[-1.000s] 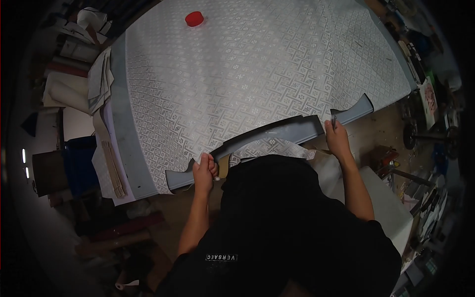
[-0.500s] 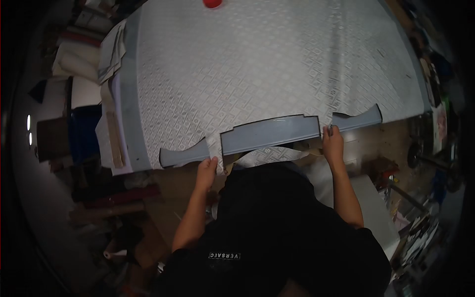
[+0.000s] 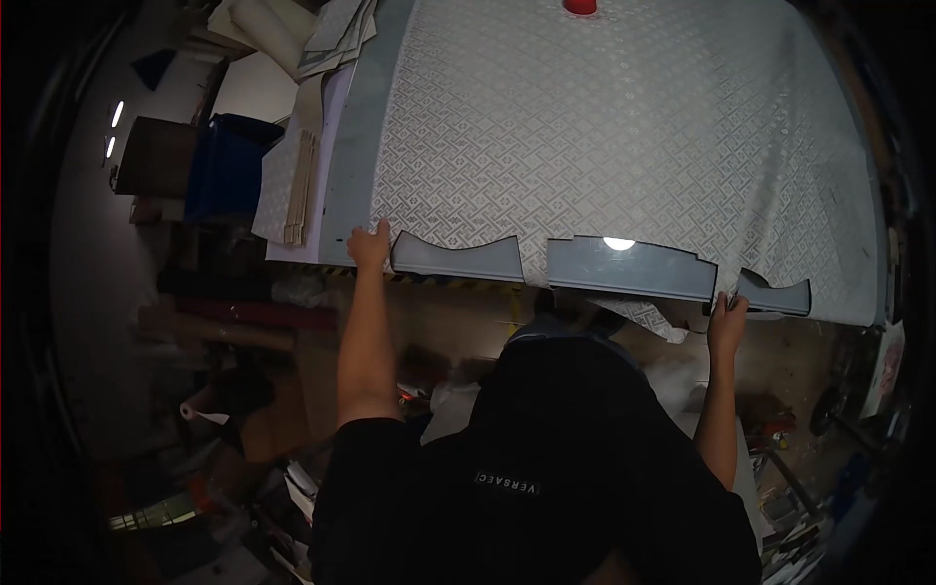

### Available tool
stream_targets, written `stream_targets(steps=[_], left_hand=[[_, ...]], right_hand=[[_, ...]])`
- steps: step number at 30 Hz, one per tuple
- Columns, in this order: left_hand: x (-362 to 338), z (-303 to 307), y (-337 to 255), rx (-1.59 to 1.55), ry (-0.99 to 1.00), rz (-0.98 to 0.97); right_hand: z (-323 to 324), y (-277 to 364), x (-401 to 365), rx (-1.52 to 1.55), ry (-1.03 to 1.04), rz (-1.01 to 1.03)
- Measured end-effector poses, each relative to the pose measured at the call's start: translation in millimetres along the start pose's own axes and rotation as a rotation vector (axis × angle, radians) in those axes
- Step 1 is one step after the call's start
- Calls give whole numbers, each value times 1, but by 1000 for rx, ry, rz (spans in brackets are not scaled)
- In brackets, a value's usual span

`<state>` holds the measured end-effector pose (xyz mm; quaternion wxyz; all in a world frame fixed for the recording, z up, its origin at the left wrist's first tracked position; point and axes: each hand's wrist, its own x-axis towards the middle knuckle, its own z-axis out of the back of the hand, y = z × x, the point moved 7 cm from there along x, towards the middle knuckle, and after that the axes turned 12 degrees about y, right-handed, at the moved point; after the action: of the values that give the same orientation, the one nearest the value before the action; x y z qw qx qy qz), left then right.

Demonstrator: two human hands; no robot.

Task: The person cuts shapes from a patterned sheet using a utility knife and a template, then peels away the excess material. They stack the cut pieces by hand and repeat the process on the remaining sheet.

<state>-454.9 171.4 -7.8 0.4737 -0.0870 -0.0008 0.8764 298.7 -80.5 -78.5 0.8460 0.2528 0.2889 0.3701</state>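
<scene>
A sheet of pale patterned fabric [image 3: 585, 146] lies over the grey table [image 3: 363, 146], its front edge cut into curved and stepped notches. Through the notches the grey tabletop shows. At the sheet's front left corner, my left hand [image 3: 369, 246] has its fingers closed on the fabric edge. My right hand [image 3: 728, 322] grips the lower end of a narrow fabric strip between two notches. A small dark thing shows at the right fingertips, too small to name. Below the table edge hangs a loose cut piece of fabric [image 3: 643, 317].
A red object [image 3: 580, 6] rests on the fabric at the far side. Paper or card pieces [image 3: 336, 39] and tan strips [image 3: 300, 185] lie along the table's left side. A blue bin [image 3: 229, 166] stands further left. Rolls [image 3: 229, 327] lie on the floor behind me.
My left hand has moved from the strip left of the middle notch to the sheet's left corner. My right hand still holds the right strip. The view has turned and shifted left.
</scene>
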Motion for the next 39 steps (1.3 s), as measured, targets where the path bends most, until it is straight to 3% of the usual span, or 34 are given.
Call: stream_targets(steps=[4, 6, 10, 11, 13, 19, 23, 27, 28, 32, 36, 39], left_hand=[[9, -8, 5, -114, 201, -83], [12, -4, 3, -194, 261, -273], [10, -2, 18, -121, -5, -349], [14, -12, 25, -7, 113, -287], [2, -8, 20, -76, -39, -313], [-5, -5, 19, -92, -46, -297], [21, -31, 45, -47, 15, -213], [19, -24, 57, 86, -193, -292], [9, -21, 46, 204, -263, -315], [-75, -12, -36, 116, -334, -411], [-187, -36, -184, -21, -147, -412], [-260, -64, -302, -101, 32, -709]], right_hand=[[1, -7, 0, -30, -64, 32], [5, 1, -4, -59, -54, -17], [-6, -25, -8, 1, -145, -15], [-1, -27, -12, -1, -150, -45], [-8, -21, -34, -12, -179, -94], [-6, -39, -71, 55, -173, -163], [32, -79, -51, 143, -257, -330], [138, -110, 3, -100, -502, -215], [174, -109, 19, -135, -544, -206], [296, -178, 117, -136, -569, -209], [391, -262, 229, -281, -535, -255], [427, -319, 298, -246, -383, -368]])
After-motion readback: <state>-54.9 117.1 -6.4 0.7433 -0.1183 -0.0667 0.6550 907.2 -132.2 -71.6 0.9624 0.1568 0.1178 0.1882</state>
